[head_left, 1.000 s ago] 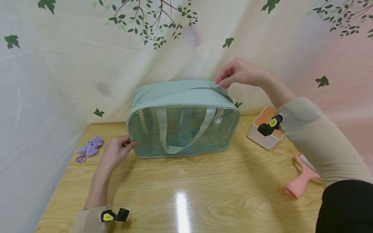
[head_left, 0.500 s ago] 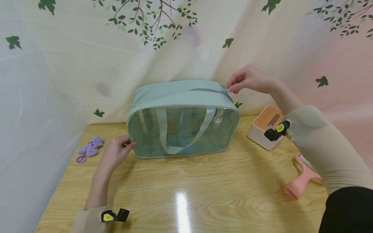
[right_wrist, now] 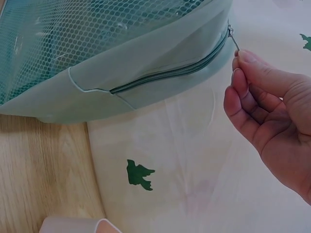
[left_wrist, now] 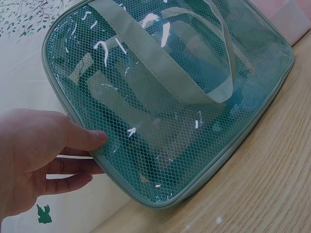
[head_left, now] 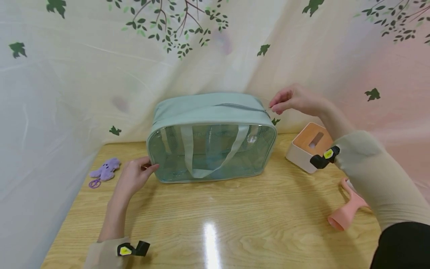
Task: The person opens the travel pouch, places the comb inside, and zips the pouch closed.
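A mint-green zip bag (head_left: 188, 114) with clear front panel and hanging strap handle (head_left: 201, 173) stands upright at the back of the table. My left hand (head_left: 133, 175) holds its lower left edge, thumb on the clear front and fingers behind, as the left wrist view shows. At the top right corner, my right hand (head_left: 297, 100) pinches the zipper pull (right_wrist: 235, 43) between thumb and index finger. The slider (right_wrist: 230, 32) sits where the top bends into the right end. From it the zipper track (right_wrist: 170, 74) runs down the bag's side.
A purple plush keychain (head_left: 106, 170) lies left of the bag. To the right stands a white box with a wooden slotted lid (head_left: 309, 136). A pink handled object (head_left: 346, 213) lies nearer, partly behind the right sleeve. A leaf-printed cloth (head_left: 235, 67) hangs behind.
My right hand has drawn the zipper pull rightward and down along the bag's top to its right corner. My left hand keeps its hold, and the bag stays in place.
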Demonstrator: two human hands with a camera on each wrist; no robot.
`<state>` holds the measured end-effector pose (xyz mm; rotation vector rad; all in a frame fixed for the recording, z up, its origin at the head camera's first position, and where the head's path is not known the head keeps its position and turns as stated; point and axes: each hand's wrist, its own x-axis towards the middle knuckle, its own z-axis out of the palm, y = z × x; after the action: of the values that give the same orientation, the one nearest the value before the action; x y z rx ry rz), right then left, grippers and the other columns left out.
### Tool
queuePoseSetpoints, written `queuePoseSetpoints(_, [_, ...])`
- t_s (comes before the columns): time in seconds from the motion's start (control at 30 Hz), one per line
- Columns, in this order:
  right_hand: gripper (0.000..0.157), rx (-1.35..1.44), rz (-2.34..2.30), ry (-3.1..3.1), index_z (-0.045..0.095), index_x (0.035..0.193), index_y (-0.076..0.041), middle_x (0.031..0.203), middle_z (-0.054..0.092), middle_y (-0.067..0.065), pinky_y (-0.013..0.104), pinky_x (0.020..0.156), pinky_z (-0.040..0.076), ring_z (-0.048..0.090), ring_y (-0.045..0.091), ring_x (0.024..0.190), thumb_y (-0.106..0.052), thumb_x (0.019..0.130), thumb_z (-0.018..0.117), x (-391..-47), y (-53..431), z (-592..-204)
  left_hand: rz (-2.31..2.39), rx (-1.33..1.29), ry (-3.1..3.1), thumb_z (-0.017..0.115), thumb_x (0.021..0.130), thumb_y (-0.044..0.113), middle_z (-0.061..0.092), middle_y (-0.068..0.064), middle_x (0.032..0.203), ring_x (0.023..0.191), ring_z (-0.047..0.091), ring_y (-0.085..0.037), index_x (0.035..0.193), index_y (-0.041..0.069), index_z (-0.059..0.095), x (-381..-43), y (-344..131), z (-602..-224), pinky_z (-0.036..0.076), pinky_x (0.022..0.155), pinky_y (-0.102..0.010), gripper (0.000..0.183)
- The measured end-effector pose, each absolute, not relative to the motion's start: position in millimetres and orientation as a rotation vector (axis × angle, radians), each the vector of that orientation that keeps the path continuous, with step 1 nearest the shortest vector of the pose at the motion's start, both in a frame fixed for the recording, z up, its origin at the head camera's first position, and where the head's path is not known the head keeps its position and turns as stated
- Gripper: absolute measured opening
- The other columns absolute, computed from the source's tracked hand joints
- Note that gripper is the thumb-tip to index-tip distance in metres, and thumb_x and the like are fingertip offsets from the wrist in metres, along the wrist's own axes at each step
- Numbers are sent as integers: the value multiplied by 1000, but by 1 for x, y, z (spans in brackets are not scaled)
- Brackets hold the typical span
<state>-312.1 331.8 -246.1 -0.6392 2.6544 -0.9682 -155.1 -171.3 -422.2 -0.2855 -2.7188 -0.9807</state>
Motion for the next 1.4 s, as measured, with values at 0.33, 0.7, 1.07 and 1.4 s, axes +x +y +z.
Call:
queuePoseSetpoints(0.33, [23, -645, -1023, 2640, 73, 116, -4, 97, 76, -8, 23, 88, 56, 70, 18, 93, -21, 99, 70, -315, 346, -261, -981, -288, -2713, 68, 100, 16, 75, -9, 83, 74, 65, -17, 89, 8, 74, -156, -172, -424, 51, 66, -30, 15])
queuePoseSetpoints(0.7, [33, -547, -1040, 2645, 70, 122, -1, 98, 76, -5, 18, 91, 52, 69, 16, 94, -25, 99, 71, -310, 358, -275, -973, -293, -2708, 69, 100, 16, 76, -9, 84, 77, 69, -20, 90, 8, 74, -156, -172, -425, 55, 70, -35, 14])
queuePoseSetpoints(1.07, [25, -524, -1208, 2537, 71, 118, -2, 90, 72, -11, 20, 92, 52, 66, 14, 90, -18, 100, 70, -309, 371, -304, -963, -296, -2703, 69, 100, 16, 76, -9, 84, 78, 69, -21, 88, 8, 74, -157, -172, -425, 56, 72, -38, 15])
queuePoseSetpoints(1.4, [24, -450, -1268, 2484, 72, 118, -7, 97, 73, -5, 27, 93, 53, 66, 17, 94, -21, 98, 72, -309, 374, -327, -981, -289, -2716, 68, 100, 15, 76, -10, 86, 81, 71, -24, 93, 6, 75, -156, -171, -424, 58, 75, -42, 13])
